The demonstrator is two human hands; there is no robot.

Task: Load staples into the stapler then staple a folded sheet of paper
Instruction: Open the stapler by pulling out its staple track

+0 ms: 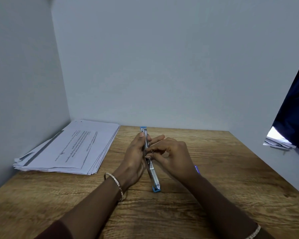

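Stapler (pixel 154 176) opened flat, middle hidden by hands, staples unseen

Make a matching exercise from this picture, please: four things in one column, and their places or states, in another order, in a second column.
Things:
1. stapler
2. stack of papers
3. left hand
4. dark blue cloth

Places or states:
A. at the right edge of the view
B. lying in the left corner of the table
C. opened out flat, in the middle of the table
D. gripping the far half of the stapler

Pairs: 1-C, 2-B, 3-D, 4-A
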